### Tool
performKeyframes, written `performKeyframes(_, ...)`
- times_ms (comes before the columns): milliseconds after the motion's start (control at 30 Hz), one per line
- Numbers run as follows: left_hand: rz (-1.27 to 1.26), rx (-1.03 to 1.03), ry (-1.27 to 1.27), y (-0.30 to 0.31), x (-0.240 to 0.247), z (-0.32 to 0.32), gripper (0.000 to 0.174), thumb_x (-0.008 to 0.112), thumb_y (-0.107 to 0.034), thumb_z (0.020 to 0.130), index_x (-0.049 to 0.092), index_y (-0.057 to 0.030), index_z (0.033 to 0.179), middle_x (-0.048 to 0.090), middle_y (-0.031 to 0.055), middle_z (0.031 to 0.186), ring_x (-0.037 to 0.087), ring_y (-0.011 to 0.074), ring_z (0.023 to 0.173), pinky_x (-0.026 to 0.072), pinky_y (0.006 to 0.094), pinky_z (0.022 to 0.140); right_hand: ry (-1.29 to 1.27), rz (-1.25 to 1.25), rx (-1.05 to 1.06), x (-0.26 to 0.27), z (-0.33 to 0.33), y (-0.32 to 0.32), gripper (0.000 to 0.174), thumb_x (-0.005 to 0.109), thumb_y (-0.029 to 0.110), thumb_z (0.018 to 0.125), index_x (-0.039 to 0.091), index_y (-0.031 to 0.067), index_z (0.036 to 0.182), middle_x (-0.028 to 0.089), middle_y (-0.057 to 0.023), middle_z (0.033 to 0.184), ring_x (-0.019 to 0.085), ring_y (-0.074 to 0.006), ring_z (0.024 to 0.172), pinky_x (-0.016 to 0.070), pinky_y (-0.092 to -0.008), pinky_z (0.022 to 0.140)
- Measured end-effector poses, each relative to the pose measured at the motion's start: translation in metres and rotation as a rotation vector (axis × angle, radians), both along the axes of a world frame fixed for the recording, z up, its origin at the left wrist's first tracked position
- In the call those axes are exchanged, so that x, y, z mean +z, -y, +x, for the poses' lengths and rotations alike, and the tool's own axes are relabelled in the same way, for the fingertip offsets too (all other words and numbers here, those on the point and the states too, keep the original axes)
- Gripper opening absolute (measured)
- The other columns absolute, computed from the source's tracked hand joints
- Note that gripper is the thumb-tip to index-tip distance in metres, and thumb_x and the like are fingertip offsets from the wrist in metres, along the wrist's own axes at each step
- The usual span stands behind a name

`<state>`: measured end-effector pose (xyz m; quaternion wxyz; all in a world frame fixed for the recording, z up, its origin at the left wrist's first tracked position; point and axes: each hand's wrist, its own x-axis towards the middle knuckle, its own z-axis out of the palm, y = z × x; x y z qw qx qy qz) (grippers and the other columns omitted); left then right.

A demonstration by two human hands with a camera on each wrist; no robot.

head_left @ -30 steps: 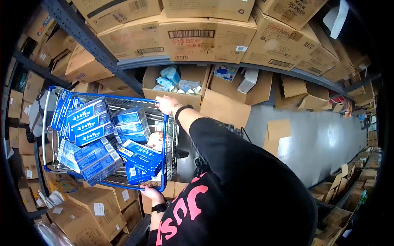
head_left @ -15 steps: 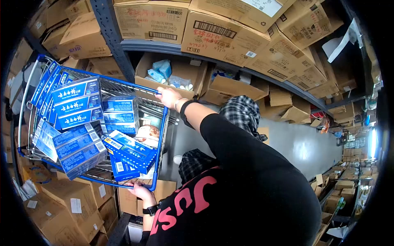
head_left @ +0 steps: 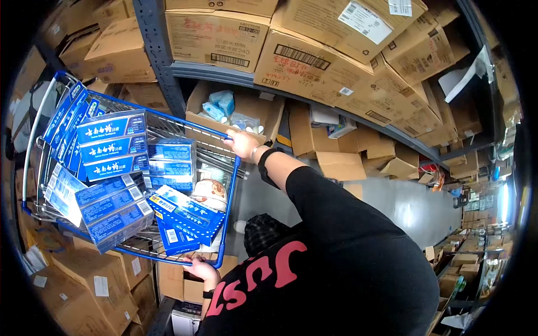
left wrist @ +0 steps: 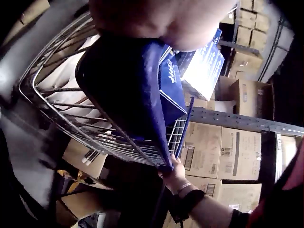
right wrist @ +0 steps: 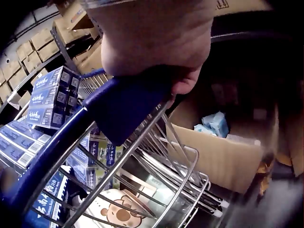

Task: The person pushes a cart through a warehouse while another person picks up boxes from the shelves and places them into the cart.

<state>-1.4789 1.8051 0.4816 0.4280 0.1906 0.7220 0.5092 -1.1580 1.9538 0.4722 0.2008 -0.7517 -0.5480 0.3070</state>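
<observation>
A wire shopping cart [head_left: 225, 210] with a blue rim holds several blue-and-white boxes [head_left: 112, 147], some wrapped together in clear film, and a round white container [head_left: 210, 193] with a brown pattern. My right hand [head_left: 242, 145] grips the upper end of the blue handle in the head view; in the right wrist view this hand [right wrist: 156, 42] is wrapped over the bar. My left hand [head_left: 202, 270] holds the lower corner of the handle, its fingers partly hidden. In the left wrist view the left hand [left wrist: 156, 21] lies over the blue bar.
Shelving with stacked cartons [head_left: 216, 39] runs along the upper side. Below its beam [head_left: 216, 73], an open carton [head_left: 199, 120] holds light blue packs. More cartons [head_left: 92, 280] stand at the lower left. Grey floor [head_left: 403, 207] stretches right.
The head view has turned, and the cartons beside the cart have shifted in it. A plaid-covered leg swung forward half a second ago and is now mostly hidden. Both hands keep their hold.
</observation>
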Motion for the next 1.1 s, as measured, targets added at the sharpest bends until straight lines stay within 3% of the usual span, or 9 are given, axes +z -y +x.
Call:
performKeyframes(200, 0.000, -0.013, -0.010, -0.002, 0.007, 0.017, 0.023, 0.039, 0.005, 0.064, 0.035, -0.0066, 0.083, 0.036, 0.0030, 0.074, 0.036, 0.0111, 0.051, 0.0313, 0.0236, 0.046, 0.009, -0.035, -0.025, 0.024, 0.023, 0.002, 0.026, 0.044, 0.028, 0.079, 0.047, 0.0075, 0.094, 0.054, -0.0178, 0.087, 0.049, -0.0329, 0.085, 0.0379, -0.0396, 0.072)
performKeyframes(233, -0.001, -0.027, -0.024, 0.010, 0.000, 0.022, 0.021, 0.037, 0.005, 0.065, 0.035, -0.0068, 0.083, 0.036, 0.0029, 0.075, 0.036, 0.0111, 0.052, 0.0312, 0.0236, 0.046, 0.067, 0.009, 0.003, 0.022, 0.032, 0.005, 0.027, 0.041, 0.029, 0.080, 0.046, 0.0104, 0.099, 0.055, -0.0156, 0.087, 0.051, -0.0311, 0.085, 0.0402, -0.0380, 0.072)
performKeyframes(333, -0.055, -0.015, -0.040, 0.017, 0.023, 0.063, 0.021, 0.033, 0.003, 0.065, 0.035, -0.0081, 0.083, 0.037, 0.0034, 0.077, 0.038, 0.0122, 0.054, 0.0320, 0.0232, 0.046, 0.020, -0.018, 0.012, 0.020, 0.066, 0.015, 0.025, 0.042, 0.030, 0.079, 0.047, 0.0106, 0.094, 0.055, -0.0154, 0.085, 0.051, -0.0302, 0.086, 0.0410, -0.0387, 0.070)
performKeyframes(467, -0.031, -0.036, -0.089, 0.020, 0.014, 0.099, 0.020, 0.033, 0.004, 0.067, 0.035, -0.0084, 0.082, 0.039, 0.0035, 0.076, 0.042, 0.0128, 0.057, 0.0347, 0.0228, 0.046, -0.048, 0.023, 0.008, -0.005, 0.099, 0.013, 0.022, 0.043, 0.027, 0.079, 0.047, 0.0095, 0.091, 0.055, -0.0159, 0.086, 0.051, -0.0311, 0.087, 0.0406, -0.0396, 0.072)
performKeyframes(600, 0.015, -0.050, -0.078, 0.023, -0.023, 0.098, 0.019, 0.035, 0.005, 0.068, 0.034, -0.0095, 0.080, 0.041, 0.0024, 0.075, 0.042, 0.0121, 0.056, 0.0342, 0.0226, 0.046, -0.073, 0.024, 0.019, -0.016, 0.114, 0.008, 0.022, 0.043, 0.028, 0.079, 0.048, 0.0089, 0.090, 0.055, -0.0159, 0.082, 0.051, -0.0318, 0.084, 0.0401, -0.0405, 0.070)
performKeyframes(800, 0.029, -0.046, -0.019, 0.009, -0.021, 0.085, 0.020, 0.035, 0.005, 0.065, 0.033, -0.0102, 0.078, 0.042, 0.0017, 0.077, 0.042, 0.0113, 0.056, 0.0338, 0.0223, 0.045, -0.079, 0.088, -0.026, -0.030, 0.093, -0.003, 0.022, 0.045, 0.027, 0.078, 0.047, 0.0082, 0.089, 0.055, -0.0169, 0.076, 0.051, -0.0325, 0.080, 0.0396, -0.0410, 0.069)
performKeyframes(1100, -0.007, -0.072, -0.082, 0.012, -0.017, 0.066, 0.022, 0.034, 0.005, 0.065, 0.033, -0.0080, 0.082, 0.038, 0.0039, 0.080, 0.040, 0.0125, 0.056, 0.0349, 0.0231, 0.049, -0.054, -0.007, -0.005, -0.005, 0.076, 0.006, 0.021, 0.043, 0.022, 0.079, 0.045, 0.0041, 0.088, 0.054, -0.0181, 0.085, 0.050, -0.0326, 0.084, 0.0408, -0.0405, 0.070)
